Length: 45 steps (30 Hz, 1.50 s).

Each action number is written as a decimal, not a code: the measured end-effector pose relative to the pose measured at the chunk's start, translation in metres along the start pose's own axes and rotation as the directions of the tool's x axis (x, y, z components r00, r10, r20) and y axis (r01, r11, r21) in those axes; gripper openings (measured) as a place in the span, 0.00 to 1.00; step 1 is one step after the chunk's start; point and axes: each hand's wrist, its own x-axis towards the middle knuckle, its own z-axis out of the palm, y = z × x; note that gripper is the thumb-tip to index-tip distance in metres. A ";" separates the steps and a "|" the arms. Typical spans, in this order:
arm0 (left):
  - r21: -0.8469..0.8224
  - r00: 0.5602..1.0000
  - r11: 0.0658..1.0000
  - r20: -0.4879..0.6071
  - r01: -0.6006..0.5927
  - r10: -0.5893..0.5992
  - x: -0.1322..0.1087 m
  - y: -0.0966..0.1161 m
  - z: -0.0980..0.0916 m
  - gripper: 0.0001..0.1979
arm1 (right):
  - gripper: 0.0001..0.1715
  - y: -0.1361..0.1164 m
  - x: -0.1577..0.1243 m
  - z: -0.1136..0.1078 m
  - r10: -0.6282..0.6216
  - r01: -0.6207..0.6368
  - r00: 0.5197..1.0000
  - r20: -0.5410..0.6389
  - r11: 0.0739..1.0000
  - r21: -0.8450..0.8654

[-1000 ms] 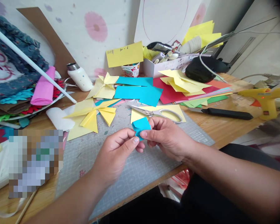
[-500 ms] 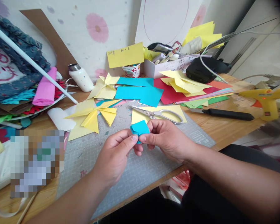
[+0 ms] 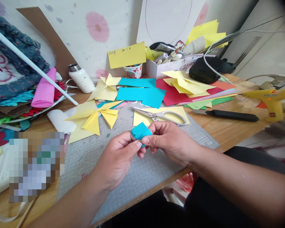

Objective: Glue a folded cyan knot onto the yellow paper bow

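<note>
A small folded piece of blue paper is pinched between both hands above the grey cutting mat. My left hand grips its left and lower side, thumb on the front. On its right edge, my right hand presses with thumb and bent forefinger. Some of the lower fold hides behind the thumbs. Just beyond the hands, scissors lie on a pale yellow sheet. Flat blue paper pieces rest farther back, with a folded yellow paper shape to their left.
A black-handled knife and a yellow glue gun are on the right. Stacked coloured sheets and a filled white box stand behind. At the left are a white bottle and a pink paper roll.
The blue paper has turned slightly in the fingers, and its folded front shows at a different angle. Both hands keep their grip in nearly the same place.
</note>
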 end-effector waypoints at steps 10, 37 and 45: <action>0.029 0.999 0.999 -0.038 -0.014 0.015 0.003 0.000 -0.002 0.05 | 0.15 -0.003 0.001 -0.004 0.022 -0.029 0.996 -0.082 0.996 -0.084; 0.210 0.994 0.973 -0.040 -0.092 0.103 0.001 -0.006 -0.006 0.06 | 0.18 -0.003 0.003 0.004 -0.045 0.005 0.983 -0.179 0.976 -0.216; 0.517 0.980 0.839 0.000 -0.172 0.201 0.000 0.001 -0.010 0.08 | 0.19 -0.005 0.000 -0.001 0.039 -0.043 0.996 -0.078 0.998 -0.051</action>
